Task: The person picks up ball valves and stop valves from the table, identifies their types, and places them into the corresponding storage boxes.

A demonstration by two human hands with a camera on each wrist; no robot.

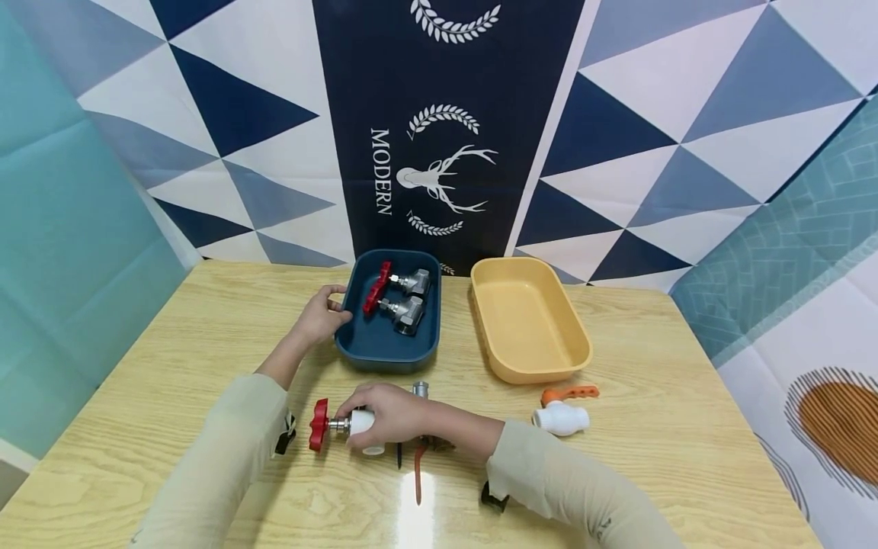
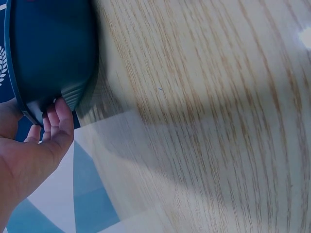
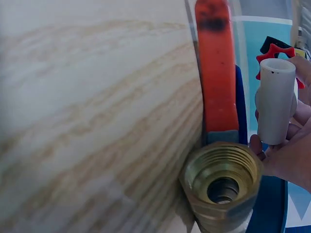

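My left hand point(image 1: 321, 314) grips the left rim of a dark blue plastic bin point(image 1: 384, 358), thumb at the rim and fingers curled against the outer wall point(image 2: 53, 63). Inside that bin lie two metal valves point(image 1: 409, 314) with red handwheels point(image 1: 376, 290). My right hand point(image 1: 398, 414) holds a white plastic valve point(image 1: 360, 422) over the table in front of the bin, its red handwheel point(image 1: 318, 425) pointing left. Under the right forearm, partly hidden, are a brass valve point(image 3: 221, 189) with a red lever point(image 1: 419, 476) and another metal fitting point(image 1: 421, 389).
A yellow bin point(image 1: 485, 328) stands to the right of the blue one, with nothing in it. In front of it lies a white ball valve point(image 1: 562, 418) with an orange lever. Patterned cloth point(image 1: 274, 114) hangs behind the wooden table point(image 1: 206, 343).
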